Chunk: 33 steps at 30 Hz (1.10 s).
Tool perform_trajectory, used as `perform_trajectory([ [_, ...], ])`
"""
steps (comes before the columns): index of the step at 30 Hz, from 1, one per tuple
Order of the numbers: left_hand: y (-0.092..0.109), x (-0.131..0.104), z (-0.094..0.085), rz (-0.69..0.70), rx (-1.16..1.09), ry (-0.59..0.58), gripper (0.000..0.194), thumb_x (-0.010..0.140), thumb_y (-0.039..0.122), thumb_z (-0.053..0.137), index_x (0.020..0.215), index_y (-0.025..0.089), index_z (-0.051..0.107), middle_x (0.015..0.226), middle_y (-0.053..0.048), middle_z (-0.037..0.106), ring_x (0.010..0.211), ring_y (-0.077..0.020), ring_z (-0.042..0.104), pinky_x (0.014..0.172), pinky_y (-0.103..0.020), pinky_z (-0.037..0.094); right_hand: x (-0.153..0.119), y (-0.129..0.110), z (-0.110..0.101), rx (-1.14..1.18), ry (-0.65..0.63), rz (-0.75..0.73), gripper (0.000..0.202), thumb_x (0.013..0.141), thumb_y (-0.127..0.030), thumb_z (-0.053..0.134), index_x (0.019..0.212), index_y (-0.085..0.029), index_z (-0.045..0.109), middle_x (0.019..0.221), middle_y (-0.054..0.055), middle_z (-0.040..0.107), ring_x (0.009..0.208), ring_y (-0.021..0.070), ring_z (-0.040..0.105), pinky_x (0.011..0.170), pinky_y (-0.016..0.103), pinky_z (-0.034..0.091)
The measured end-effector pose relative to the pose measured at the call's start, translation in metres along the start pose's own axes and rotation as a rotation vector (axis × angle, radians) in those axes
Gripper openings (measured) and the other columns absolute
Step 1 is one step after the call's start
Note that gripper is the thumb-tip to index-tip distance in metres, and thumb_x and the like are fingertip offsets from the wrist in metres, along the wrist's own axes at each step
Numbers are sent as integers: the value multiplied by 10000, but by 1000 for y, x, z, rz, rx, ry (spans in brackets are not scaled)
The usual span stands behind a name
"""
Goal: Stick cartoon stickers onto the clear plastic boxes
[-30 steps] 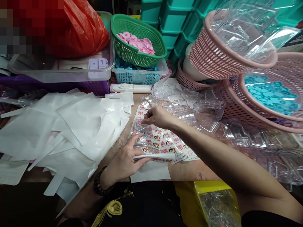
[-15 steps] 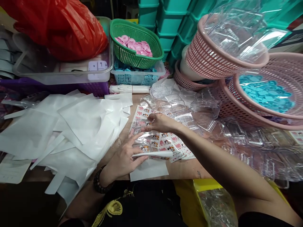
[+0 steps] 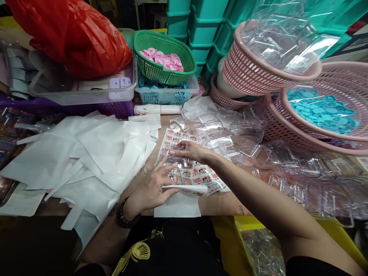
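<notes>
A sticker sheet (image 3: 198, 180) printed with cartoon cats and pink marks lies on the table, its near edge curled up to show the white backing. My left hand (image 3: 152, 188) pinches that curled edge between thumb and fingers, the other fingers reaching over clear plastic pieces. With fingertips pressed together, my right hand (image 3: 191, 150) grips a small clear plastic case (image 3: 171, 148), tilted just above the sheet. Another clear case (image 3: 175, 177) rests on the stickers beside my left fingers. A blank white sheet (image 3: 178, 207) sticks out at the table's front edge.
White backing papers (image 3: 94, 149) are heaped on the left. Loose clear cases (image 3: 241, 134) cover the right side. Behind stand a green basket (image 3: 163, 74) of pink parts, a pink basket (image 3: 267, 76) and a wide pink basket (image 3: 304, 134) with blue parts.
My right hand has shifted slightly left, and the clear case in its fingers now stands more tilted. My left hand keeps nearly the same place on the curled sheet.
</notes>
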<state>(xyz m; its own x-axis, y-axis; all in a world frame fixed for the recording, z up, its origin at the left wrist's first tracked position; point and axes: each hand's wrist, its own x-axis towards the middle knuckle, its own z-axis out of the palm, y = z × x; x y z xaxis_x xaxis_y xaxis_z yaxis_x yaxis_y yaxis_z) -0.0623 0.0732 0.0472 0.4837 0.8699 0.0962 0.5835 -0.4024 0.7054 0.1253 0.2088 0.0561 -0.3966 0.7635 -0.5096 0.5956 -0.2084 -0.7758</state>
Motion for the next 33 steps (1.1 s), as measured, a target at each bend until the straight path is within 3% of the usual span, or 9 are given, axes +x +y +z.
perform_trajectory([
  [5, -2, -1, -1, -9, 2, -7, 91, 865, 263, 726, 884, 242, 813, 1516, -81, 539, 1535, -374, 263, 1211, -628, 320, -3, -8, 5, -84, 92, -4, 571, 612, -676, 820, 858, -181, 676, 713, 10, 647, 713, 180, 578, 645, 297, 401],
  [9, -5, -1, 1, 40, -24, 20, 81, 858, 269, 740, 857, 237, 815, 1506, -97, 545, 1513, -376, 316, 1195, -616, 356, -5, -7, 9, -18, 133, 79, 559, 610, -714, 796, 666, -187, 618, 634, 4, 587, 635, 165, 516, 597, 309, 369],
  [11, -6, -3, 2, 78, -60, 89, 81, 865, 267, 736, 856, 240, 813, 1477, -94, 571, 1488, -366, 370, 1171, -594, 405, -5, -2, 10, 65, 120, 89, 555, 592, -699, 819, 646, -187, 612, 639, 11, 589, 629, 164, 506, 587, 313, 366],
  [15, 0, -11, -1, 99, -159, 372, 96, 884, 235, 719, 921, 231, 807, 1307, -116, 654, 1319, -312, 569, 1088, -501, 518, -5, 5, 11, 339, 127, 31, 549, 638, -686, 807, 796, -177, 678, 772, 56, 665, 700, 186, 563, 614, 323, 408],
  [17, 4, -14, -4, 75, -246, 449, 100, 879, 235, 730, 944, 233, 807, 1284, -118, 651, 1229, -282, 630, 1049, -455, 548, -5, 6, 13, 446, 153, -17, 567, 660, -727, 764, 836, -196, 673, 798, 59, 663, 716, 192, 566, 611, 324, 416],
  [23, 9, -6, -4, 59, -551, 420, 114, 899, 290, 718, 925, 221, 805, 1536, -123, 504, 1316, -310, 597, 1068, -435, 543, -12, -4, 27, 546, 248, -277, 578, 622, -736, 769, 860, -234, 610, 907, 19, 650, 875, 200, 593, 773, 332, 463],
  [25, 10, -1, -3, 50, -500, 418, 117, 898, 280, 719, 928, 210, 807, 1466, -138, 583, 1317, -309, 600, 1080, -422, 533, -16, -7, 31, 504, 233, -316, 553, 626, -694, 789, 866, -228, 614, 933, 15, 649, 913, 196, 590, 833, 337, 455],
  [28, 13, 2, 0, -2, -389, 449, 116, 899, 257, 712, 912, 191, 807, 1306, -149, 703, 1196, -285, 689, 977, -355, 591, -19, -8, 31, 464, 205, -326, 512, 642, -667, 793, 816, -217, 619, 877, 6, 640, 906, 196, 594, 851, 342, 445],
  [33, 8, 3, 6, -44, -374, 497, 115, 886, 255, 720, 902, 187, 811, 1181, -133, 760, 1053, -274, 755, 918, -356, 614, -8, -7, 26, 578, 152, -216, 547, 546, -641, 865, 816, -209, 664, 888, 21, 682, 900, 208, 625, 868, 357, 454],
])
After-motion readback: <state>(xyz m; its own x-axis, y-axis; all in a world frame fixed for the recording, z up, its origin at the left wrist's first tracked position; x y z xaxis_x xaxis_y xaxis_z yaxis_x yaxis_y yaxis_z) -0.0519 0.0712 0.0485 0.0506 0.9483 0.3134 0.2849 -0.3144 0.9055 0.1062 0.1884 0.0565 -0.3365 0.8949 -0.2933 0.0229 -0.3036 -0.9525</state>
